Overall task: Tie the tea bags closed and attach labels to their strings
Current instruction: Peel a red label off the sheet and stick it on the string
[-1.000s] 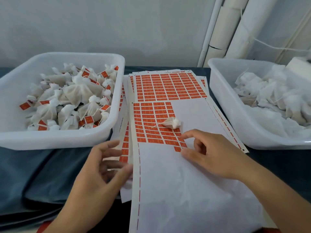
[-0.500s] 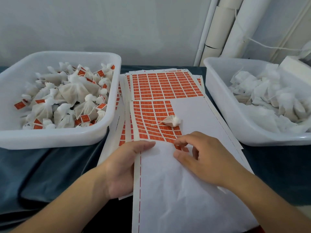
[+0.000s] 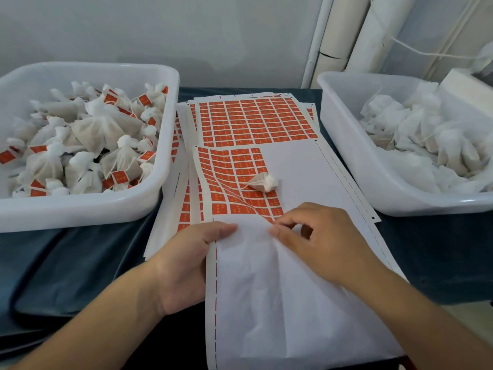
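A label sheet (image 3: 301,276) lies in front of me, orange labels (image 3: 234,166) left only in its upper left part. One tied tea bag (image 3: 262,182) rests on it, its string trailing left. My left hand (image 3: 186,260) holds the sheet's left edge, thumb on top and fingers hidden beneath. My right hand (image 3: 320,239) pinches thumb and forefinger at the lowest right orange label, and the sheet buckles upward there.
More full label sheets (image 3: 253,121) are stacked behind. A white tub (image 3: 80,209) on the left holds several tied, labelled tea bags (image 3: 88,134). A second white tub (image 3: 400,198) on the right holds unlabelled bags (image 3: 426,134). Dark blue cloth (image 3: 80,263) covers the table.
My left hand came in from the lower left and took the sheet's left edge. My right hand's pinch tightened at the label corner, and the sheet now ripples up.
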A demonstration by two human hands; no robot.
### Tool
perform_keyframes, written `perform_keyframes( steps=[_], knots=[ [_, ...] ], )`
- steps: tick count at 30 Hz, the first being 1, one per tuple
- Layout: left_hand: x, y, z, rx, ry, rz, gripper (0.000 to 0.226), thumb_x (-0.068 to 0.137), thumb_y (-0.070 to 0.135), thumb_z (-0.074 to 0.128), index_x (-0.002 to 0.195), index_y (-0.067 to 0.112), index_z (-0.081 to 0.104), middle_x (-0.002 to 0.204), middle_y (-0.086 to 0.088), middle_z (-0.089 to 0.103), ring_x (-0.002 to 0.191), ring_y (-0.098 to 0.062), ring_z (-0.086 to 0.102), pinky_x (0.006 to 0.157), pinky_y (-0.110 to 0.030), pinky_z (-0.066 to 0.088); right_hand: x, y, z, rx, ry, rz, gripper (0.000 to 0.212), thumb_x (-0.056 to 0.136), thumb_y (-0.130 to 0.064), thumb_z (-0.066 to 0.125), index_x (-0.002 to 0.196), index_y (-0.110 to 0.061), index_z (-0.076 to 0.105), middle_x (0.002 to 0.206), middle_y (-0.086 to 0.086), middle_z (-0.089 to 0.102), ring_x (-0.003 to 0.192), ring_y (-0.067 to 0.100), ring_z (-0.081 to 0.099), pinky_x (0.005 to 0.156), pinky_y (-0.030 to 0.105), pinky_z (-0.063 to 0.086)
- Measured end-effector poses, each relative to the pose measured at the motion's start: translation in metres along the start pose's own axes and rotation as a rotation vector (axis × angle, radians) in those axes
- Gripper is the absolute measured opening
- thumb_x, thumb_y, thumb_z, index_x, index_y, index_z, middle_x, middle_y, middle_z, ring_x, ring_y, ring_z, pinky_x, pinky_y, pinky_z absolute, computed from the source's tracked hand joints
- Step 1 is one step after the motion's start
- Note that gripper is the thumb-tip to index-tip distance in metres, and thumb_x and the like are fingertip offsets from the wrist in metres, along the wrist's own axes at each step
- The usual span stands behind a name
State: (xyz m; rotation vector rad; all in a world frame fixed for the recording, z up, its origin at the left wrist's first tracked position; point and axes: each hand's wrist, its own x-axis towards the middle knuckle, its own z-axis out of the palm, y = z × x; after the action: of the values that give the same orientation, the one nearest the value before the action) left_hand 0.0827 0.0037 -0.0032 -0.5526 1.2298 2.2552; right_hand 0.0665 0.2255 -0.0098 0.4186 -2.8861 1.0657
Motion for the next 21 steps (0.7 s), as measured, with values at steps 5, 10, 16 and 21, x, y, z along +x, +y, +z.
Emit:
perform_keyframes(
  steps=[5, 10, 16, 21],
  knots=[
    [0.000, 0.002, -0.003, 0.005, -0.006, -0.014, 0.038, 0.094, 0.007, 0.062, 0.126, 0.029, 0.065, 0.111, -0.012, 0.078, 0.096, -0.038, 0.076, 0.077, -0.055, 0.063, 0.004, -0.002, 0.002, 0.059, 0.013, 0.024, 0.011, 0.091, -0.038, 0.071, 0.083, -0.032, 0.075, 0.090, -0.025, 0.068, 0.080, 0.001, 0.063, 0.067, 0.007, 0.043],
    [-0.001, 0.003, -0.005, 0.027, 0.016, -0.032, 0.041, 0.095, 0.008, 0.060, 0.130, 0.028, 0.063, 0.115, -0.012, 0.077, 0.100, -0.039, 0.075, 0.083, -0.056, 0.060, 0.006, -0.002, 0.007, 0.029, 0.016, 0.040, 0.015, 0.095, -0.036, 0.064, 0.083, -0.030, 0.070, 0.082, -0.018, 0.068, 0.083, 0.002, 0.060, 0.067, 0.008, 0.042],
    [-0.006, 0.008, -0.009, 0.107, 0.095, -0.034, 0.034, 0.098, 0.013, 0.060, 0.128, 0.031, 0.062, 0.109, -0.010, 0.078, 0.094, -0.038, 0.076, 0.084, -0.060, 0.059, 0.013, -0.001, 0.002, 0.232, 0.031, 0.201, 0.021, 0.100, -0.038, 0.058, 0.083, -0.030, 0.068, 0.070, -0.020, 0.068, 0.059, 0.002, 0.062, 0.055, 0.011, 0.045],
    [-0.019, 0.010, -0.011, 0.204, 0.192, 0.011, 0.024, 0.099, 0.021, 0.063, 0.121, 0.032, 0.066, 0.104, -0.006, 0.080, 0.090, -0.033, 0.078, 0.079, -0.055, 0.061, 0.019, 0.002, -0.010, 0.616, 0.034, 0.431, 0.033, 0.101, -0.035, 0.059, 0.070, -0.029, 0.070, 0.053, -0.010, 0.057, 0.043, 0.005, 0.046, 0.042, 0.017, 0.038]
  ],
)
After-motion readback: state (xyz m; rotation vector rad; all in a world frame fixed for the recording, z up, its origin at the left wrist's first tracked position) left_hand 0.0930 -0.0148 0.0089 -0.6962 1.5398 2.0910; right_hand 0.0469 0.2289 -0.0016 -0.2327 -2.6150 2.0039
